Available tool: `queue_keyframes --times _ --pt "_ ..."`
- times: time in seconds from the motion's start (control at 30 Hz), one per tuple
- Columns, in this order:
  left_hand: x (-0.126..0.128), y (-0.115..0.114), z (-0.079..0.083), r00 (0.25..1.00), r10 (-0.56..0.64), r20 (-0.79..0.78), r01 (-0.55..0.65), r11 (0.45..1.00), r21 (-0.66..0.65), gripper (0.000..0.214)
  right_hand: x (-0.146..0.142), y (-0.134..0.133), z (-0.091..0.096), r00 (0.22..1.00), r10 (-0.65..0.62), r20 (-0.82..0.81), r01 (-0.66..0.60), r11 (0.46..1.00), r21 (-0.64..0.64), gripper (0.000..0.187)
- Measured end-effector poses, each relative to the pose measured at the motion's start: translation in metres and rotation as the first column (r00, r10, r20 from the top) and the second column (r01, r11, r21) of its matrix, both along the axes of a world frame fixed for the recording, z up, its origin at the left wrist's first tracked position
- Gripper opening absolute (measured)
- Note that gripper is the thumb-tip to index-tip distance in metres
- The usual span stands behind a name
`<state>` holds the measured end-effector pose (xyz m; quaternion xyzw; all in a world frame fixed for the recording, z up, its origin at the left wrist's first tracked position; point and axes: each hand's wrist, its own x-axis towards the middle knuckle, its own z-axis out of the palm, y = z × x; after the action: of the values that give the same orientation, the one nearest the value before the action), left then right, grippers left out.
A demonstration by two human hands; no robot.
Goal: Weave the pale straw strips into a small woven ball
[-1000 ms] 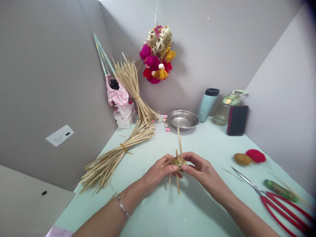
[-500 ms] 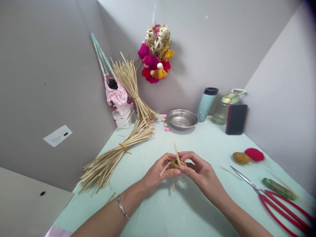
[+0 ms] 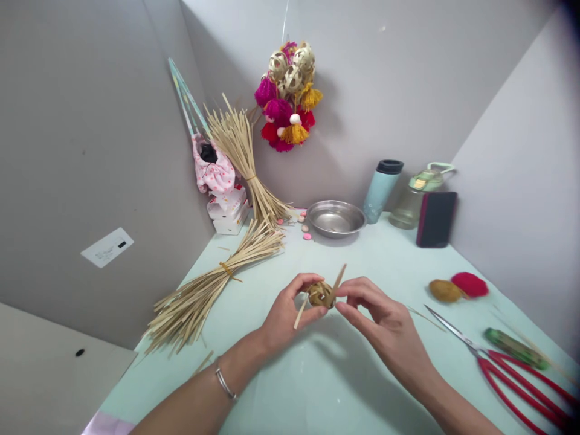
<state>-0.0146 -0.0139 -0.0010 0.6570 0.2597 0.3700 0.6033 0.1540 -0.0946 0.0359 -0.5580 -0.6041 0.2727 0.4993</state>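
Observation:
My left hand [image 3: 286, 314] is closed, its thumb and forefinger gripping a small woven ball [image 3: 317, 294] of flat straw-coloured strips. One strip end [image 3: 299, 314] hangs from the ball's left side. Another strip end [image 3: 340, 277] sticks up at its right. My right hand [image 3: 374, 311] is just right of the ball, with thumb and forefinger tips a little apart. The forefinger tip is at the upright strip; whether it presses on it is hard to see. Part of the ball is hidden by my left fingers.
Bundles of strips [image 3: 199, 290] lie and lean at left. A metal bowl [image 3: 336, 232], a blue tumbler [image 3: 380, 193], a green bottle [image 3: 405, 208] and a phone [image 3: 435, 220] stand behind. Red-handled scissors [image 3: 475, 350], yarn balls [image 3: 469, 285] and a green-handled tool [image 3: 514, 348] lie right. Tasselled balls [image 3: 290, 96] hang above.
My right hand has drawn back from the ball to the right, and its fingers have parted. More of the ball shows. The upright strip now leans right instead of left.

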Motion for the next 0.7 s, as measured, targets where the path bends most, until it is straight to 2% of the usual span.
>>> queue_keyframes --times 0.2,0.33,0.47,0.57,0.63,0.7 --pt "-0.0009 -0.0003 0.0000 0.999 0.027 -0.042 -0.026 0.999 0.025 0.049 -0.0021 -0.0023 0.0049 1.000 0.018 0.001 -0.018 0.999 -0.037 0.012" --pt "-0.0007 -0.0003 -0.0004 0.997 0.037 -0.073 -0.032 0.997 0.070 0.044 -0.0016 -0.0031 0.0065 0.997 0.018 -0.077 -0.022 0.999 -0.043 0.017" --pt "-0.0020 0.0005 -0.0014 0.996 0.068 -0.057 -0.061 0.993 0.101 0.044 -0.0029 -0.0074 0.0099 0.995 0.020 -0.098 -0.030 0.994 -0.103 0.015" --pt "-0.0031 0.0002 -0.0017 0.995 0.100 -0.029 -0.095 0.987 0.130 0.044 -0.0024 -0.0091 0.0106 0.995 0.025 -0.098 -0.034 0.995 -0.092 0.019" --pt "-0.0038 -0.0002 -0.0014 0.992 0.125 -0.016 -0.121 0.982 0.146 0.043 -0.0004 -0.0078 0.0100 0.987 0.026 -0.160 -0.043 0.994 -0.103 0.024" --pt "-0.0045 -0.0001 -0.0011 0.988 0.152 -0.004 -0.150 0.977 0.151 0.043 0.0021 -0.0046 0.0093 0.954 0.041 -0.297 -0.092 0.983 -0.158 0.028"
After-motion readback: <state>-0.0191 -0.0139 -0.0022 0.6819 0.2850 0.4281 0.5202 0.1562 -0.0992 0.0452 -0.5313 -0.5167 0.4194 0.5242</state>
